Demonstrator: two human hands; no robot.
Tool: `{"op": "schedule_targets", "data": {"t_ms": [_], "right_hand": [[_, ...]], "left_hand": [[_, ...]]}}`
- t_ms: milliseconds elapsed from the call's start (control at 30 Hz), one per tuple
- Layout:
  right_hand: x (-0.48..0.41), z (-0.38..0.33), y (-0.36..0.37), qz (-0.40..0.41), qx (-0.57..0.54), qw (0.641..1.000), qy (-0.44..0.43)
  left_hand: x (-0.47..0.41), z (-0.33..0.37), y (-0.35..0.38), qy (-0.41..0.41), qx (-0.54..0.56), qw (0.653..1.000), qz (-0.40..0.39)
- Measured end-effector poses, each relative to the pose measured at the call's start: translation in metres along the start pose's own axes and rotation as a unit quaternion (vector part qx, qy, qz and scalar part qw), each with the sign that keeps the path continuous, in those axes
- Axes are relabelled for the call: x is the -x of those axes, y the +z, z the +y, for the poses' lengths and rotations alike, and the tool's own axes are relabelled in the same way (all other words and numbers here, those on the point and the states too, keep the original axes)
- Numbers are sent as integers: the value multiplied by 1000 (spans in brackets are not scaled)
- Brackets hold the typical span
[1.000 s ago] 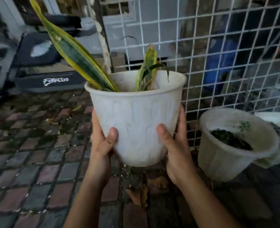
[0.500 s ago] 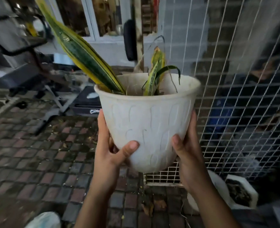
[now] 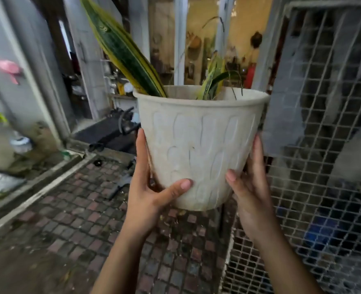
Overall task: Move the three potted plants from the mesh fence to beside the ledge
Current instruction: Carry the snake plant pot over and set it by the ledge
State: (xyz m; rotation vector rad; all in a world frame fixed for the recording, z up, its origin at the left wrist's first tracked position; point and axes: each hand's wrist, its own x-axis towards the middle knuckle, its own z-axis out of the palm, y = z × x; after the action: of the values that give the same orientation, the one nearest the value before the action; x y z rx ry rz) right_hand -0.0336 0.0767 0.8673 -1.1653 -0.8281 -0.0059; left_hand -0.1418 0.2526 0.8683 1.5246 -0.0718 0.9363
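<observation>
I am now seeing the raised ledge [image 3: 35,185] coming into view along the far left of the brick floor [image 3: 73,211], where a second ago the view was showing only paving; the left hand [image 3: 147,187] is clasping the white pot [image 3: 198,149] low on its left wall, fingers [image 3: 141,149] behind, thumb in front; the pot with its striped plant [image 3: 122,49] is riding upright at chest height; the right hand [image 3: 249,187] is gripping the right wall; the mesh fence [image 3: 315,166] is sliding off right, and the two other pots are no longer showing, so I am judging the carry well begun.
</observation>
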Motion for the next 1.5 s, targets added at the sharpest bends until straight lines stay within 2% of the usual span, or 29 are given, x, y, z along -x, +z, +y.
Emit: {"op": "schedule_targets", "data": {"t_ms": [167, 367, 633, 833, 1033, 1500], "right_hand": [[-34, 14, 74, -9, -45, 999, 2], [-82, 67, 136, -58, -70, 996, 19], [-207, 176, 179, -211, -94, 972, 41], [-312, 252, 234, -288, -138, 946, 57], [-379, 335, 318, -313, -177, 931, 61], [-522, 531, 563, -339, -249, 896, 139]], "left_hand": [[-23, 15, -67, 38, -25, 998, 50], [-48, -15, -132, 24, -63, 990, 126], [-136, -91, -186, 64, -97, 972, 205], [-218, -136, -234, 73, -125, 954, 262], [-279, -178, -312, 76, -168, 933, 308], [-432, -292, -571, 45, -198, 913, 354]]}}
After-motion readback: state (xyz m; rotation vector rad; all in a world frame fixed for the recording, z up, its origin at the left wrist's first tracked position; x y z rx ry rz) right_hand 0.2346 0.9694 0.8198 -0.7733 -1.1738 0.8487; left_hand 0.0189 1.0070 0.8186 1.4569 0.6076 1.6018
